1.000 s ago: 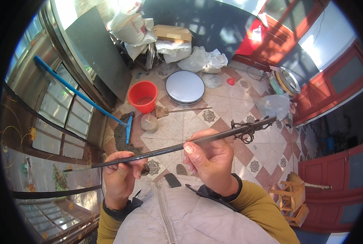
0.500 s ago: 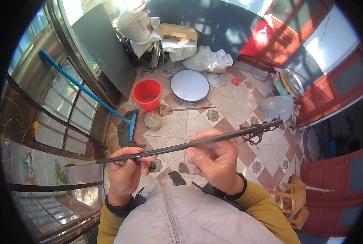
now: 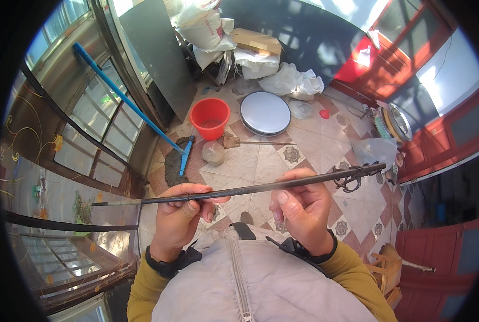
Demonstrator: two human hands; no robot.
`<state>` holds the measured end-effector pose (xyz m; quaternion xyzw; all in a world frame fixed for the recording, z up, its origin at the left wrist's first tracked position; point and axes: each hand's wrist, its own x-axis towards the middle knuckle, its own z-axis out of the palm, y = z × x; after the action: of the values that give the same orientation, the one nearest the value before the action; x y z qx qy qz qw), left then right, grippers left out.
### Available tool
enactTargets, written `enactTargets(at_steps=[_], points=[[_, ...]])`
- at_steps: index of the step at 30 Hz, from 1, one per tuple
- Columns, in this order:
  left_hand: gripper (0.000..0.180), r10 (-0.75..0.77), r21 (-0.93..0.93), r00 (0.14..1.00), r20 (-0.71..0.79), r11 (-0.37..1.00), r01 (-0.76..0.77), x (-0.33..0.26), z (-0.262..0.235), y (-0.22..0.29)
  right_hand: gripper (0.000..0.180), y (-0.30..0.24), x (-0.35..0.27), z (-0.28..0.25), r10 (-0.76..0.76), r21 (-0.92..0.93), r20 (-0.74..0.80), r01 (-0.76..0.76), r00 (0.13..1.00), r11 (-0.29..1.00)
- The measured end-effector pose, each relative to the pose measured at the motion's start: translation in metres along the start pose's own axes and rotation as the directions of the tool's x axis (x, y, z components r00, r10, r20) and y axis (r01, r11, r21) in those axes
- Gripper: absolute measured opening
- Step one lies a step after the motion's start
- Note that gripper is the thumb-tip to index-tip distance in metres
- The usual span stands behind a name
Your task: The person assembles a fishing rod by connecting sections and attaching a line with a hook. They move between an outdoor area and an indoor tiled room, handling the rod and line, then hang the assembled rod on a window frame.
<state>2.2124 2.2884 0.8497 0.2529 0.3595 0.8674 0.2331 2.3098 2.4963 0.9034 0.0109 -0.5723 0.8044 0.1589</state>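
Head view: a dark metal rod [image 3: 250, 188] is being held level, pinched closed by the left hand [image 3: 181, 214] and the right hand [image 3: 302, 206] above the tiled floor [image 3: 314, 145].

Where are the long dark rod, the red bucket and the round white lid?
long dark rod [image 3: 250, 189], head view, middle of shaft.
red bucket [image 3: 210, 118], head view, inside wall.
round white lid [image 3: 265, 112], head view, flat top.

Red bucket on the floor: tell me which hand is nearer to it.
Left. The left hand grips the dark rod almost straight below the red bucket; the right hand holds it farther right.
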Motion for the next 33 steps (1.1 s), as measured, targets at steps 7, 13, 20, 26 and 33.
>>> enactTargets(at_steps=[7,13,20,26,33], points=[[0.031,0.002,-0.001,1.000,0.009,1.000,-0.002,-0.008,0.001,-0.001,0.037,0.016,0.004,0.027,0.070,-0.005,-0.031,-0.070,0.997,0.998],[0.030,0.046,0.105,0.999,0.019,0.993,-0.047,-0.019,0.000,0.001,0.033,0.030,0.009,0.044,0.069,-0.036,-0.069,-0.072,0.995,0.997],[0.035,0.032,0.136,0.999,-0.039,0.990,-0.026,-0.025,-0.007,0.006,0.020,0.028,0.013,0.041,0.097,0.045,-0.112,-0.092,0.989,0.995],[0.036,-0.007,0.053,0.996,-0.086,0.999,0.012,-0.021,-0.007,0.007,0.013,0.019,0.017,0.027,0.063,0.034,-0.230,-0.056,0.971,0.998],[0.035,-0.045,-0.097,0.996,-0.080,0.995,0.037,-0.013,-0.011,0.005,0.015,0.006,0.018,0.008,0.014,0.124,-0.201,0.012,0.979,0.992]])
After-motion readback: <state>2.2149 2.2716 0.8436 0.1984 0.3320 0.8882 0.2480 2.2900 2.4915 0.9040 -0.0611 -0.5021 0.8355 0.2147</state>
